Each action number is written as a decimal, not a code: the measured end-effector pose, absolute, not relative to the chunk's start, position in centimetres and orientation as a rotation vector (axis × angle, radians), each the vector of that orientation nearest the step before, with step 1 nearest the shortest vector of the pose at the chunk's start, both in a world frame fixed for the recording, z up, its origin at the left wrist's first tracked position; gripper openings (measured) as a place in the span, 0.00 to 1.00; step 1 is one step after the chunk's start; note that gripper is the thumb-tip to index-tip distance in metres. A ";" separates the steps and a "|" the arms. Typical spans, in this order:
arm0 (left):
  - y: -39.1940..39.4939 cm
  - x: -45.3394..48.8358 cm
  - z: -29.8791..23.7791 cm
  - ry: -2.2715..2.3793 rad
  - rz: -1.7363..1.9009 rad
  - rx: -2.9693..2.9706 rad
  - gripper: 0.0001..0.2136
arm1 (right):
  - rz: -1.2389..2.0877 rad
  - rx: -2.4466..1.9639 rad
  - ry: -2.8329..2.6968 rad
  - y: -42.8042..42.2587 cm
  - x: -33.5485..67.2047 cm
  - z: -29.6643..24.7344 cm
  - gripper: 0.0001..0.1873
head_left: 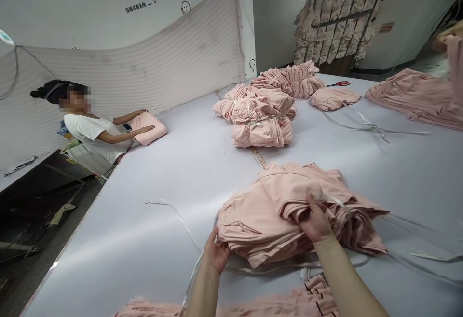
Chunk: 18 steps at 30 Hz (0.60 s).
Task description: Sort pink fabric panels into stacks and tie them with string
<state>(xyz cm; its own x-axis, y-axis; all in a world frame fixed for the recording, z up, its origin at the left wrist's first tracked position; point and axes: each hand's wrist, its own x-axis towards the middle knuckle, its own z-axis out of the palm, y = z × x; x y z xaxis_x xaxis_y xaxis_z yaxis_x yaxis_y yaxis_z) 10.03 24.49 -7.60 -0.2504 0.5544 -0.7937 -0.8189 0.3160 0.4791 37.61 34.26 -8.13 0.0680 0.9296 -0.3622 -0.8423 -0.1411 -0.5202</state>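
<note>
A stack of folded pink garments (285, 211) lies on the pale table (162, 201) in front of me. My left hand (216, 253) grips the stack's lower left corner, fingers curled under the edge. My right hand (315, 220) rests on top of the stack, fingers closed on the upper folds. A clear plastic strap (181, 220) runs under and around the stack.
Tied pink bundles (258, 117) sit mid-table, more piles (292, 79) and red scissors (339, 84) at the back. Loose garments (415, 96) lie right, another (289, 302) at the near edge. A person in a white shirt (90, 138) handles a folded pink piece (150, 129) at the left edge.
</note>
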 end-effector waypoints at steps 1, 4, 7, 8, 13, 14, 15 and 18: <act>24.4 10.1 -7.3 1.251 1.325 -0.282 0.06 | 1.542 -0.746 -0.151 34.3 37.6 -8.1 0.19; 24.7 10.0 -5.7 1.222 1.313 -0.245 0.08 | 1.552 -0.741 -0.132 34.3 37.6 -8.1 0.18; 25.1 9.9 -4.2 1.225 1.324 -0.200 0.08 | 1.569 -0.723 -0.140 34.3 37.7 -8.2 0.18; 25.1 10.0 -3.8 1.233 1.338 -0.188 0.07 | 1.570 -0.719 -0.139 34.3 37.7 -8.2 0.18; 23.6 10.3 -2.8 1.269 1.427 -0.174 0.04 | 1.575 -0.719 -0.138 34.2 37.7 -8.2 0.19; 23.1 10.4 -2.6 1.250 1.434 -0.188 0.05 | 1.578 -0.720 -0.146 34.2 37.7 -8.2 0.19; 22.6 10.4 -2.5 1.218 1.440 -0.213 0.08 | 1.581 -0.720 -0.154 34.2 37.7 -8.3 0.19; 21.4 10.8 -2.4 1.087 1.481 -0.314 0.19 | 1.586 -0.716 -0.153 34.2 37.8 -8.3 0.17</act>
